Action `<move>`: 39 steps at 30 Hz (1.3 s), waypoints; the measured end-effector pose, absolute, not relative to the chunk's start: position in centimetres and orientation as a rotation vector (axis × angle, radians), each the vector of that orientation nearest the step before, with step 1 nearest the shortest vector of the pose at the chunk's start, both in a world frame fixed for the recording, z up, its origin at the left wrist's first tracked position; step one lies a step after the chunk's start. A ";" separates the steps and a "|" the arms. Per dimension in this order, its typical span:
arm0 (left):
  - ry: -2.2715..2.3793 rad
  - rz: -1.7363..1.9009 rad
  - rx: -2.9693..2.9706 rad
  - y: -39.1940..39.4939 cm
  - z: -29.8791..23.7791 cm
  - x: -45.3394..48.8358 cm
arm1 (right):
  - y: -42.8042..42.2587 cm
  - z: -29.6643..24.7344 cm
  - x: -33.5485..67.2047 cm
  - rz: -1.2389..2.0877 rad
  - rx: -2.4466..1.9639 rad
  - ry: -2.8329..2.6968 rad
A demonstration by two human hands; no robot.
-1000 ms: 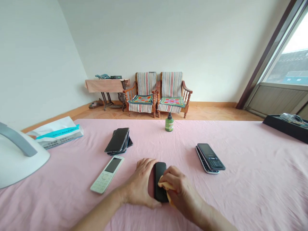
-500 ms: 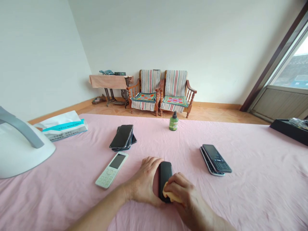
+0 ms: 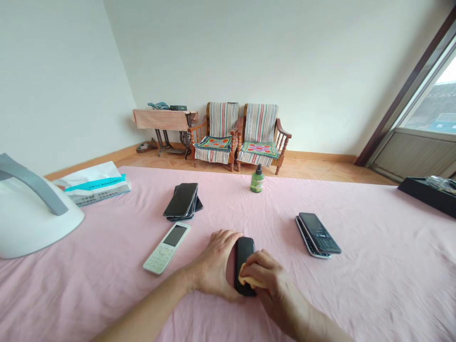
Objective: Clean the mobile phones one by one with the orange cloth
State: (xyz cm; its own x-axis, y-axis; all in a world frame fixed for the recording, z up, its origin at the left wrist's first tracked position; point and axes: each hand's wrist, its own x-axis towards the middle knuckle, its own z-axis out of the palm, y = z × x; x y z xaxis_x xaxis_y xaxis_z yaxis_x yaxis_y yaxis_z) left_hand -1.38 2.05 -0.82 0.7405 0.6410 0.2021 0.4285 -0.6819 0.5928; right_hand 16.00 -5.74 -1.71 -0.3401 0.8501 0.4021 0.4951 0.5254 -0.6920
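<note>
A black mobile phone (image 3: 245, 251) lies on the pink cloth in front of me, its dark plain side up. My left hand (image 3: 218, 263) grips it from the left, fingers at its far end and thumb at its near end. In my right hand (image 3: 268, 278) is a bunched yellow cloth (image 3: 250, 280), pressed on the near half of the phone. Part of the cloth is hidden by the fingers. Left of my hands lies a white keypad phone (image 3: 167, 248), and beyond it a stack of dark smartphones (image 3: 181, 199). Two keypad phones (image 3: 318, 232) are stacked at the right.
A green spray bottle (image 3: 257, 180) stands near the far edge of the pink-covered surface (image 3: 374, 228). At the left are a white and grey rounded object with a handle (image 3: 35, 213) and a tissue pack (image 3: 99, 183). A black tray (image 3: 425, 194) sits far right. Two chairs (image 3: 258, 128) stand beyond.
My right hand and the yellow cloth have shifted slightly up and left along the phone. My left hand stays on the phone. The view has tilted a little.
</note>
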 end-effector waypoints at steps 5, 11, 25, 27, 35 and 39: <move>0.789 0.534 2.430 2.0 -0.8 -1.7 | -3.0 -1.9 17.1 0.498 -1.137 -1.918; 0.790 0.547 2.414 2.1 -1.0 -1.7 | -7.3 -1.8 16.3 0.631 -1.058 -2.034; 0.792 0.517 2.440 2.1 -1.0 -1.8 | -3.7 -2.3 16.6 0.520 -1.065 -1.966; 0.777 0.539 2.452 2.1 -1.1 -1.7 | -5.7 -2.2 16.2 0.570 -1.043 -2.014; 0.781 0.517 2.462 2.0 -1.0 -1.7 | -2.8 -2.4 17.3 0.488 -1.125 -1.927; 0.781 0.507 2.480 2.0 -0.8 -1.7 | -2.8 -2.3 17.1 0.475 -1.104 -1.950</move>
State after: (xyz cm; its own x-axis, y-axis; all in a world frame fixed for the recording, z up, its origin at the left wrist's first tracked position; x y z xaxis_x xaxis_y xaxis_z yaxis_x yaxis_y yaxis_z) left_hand -1.73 2.01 -0.83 0.7676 0.6097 0.1975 0.4287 -0.7176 0.5489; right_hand 17.05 -2.76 -2.29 -0.2739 0.8366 0.4745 0.5246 0.5434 -0.6553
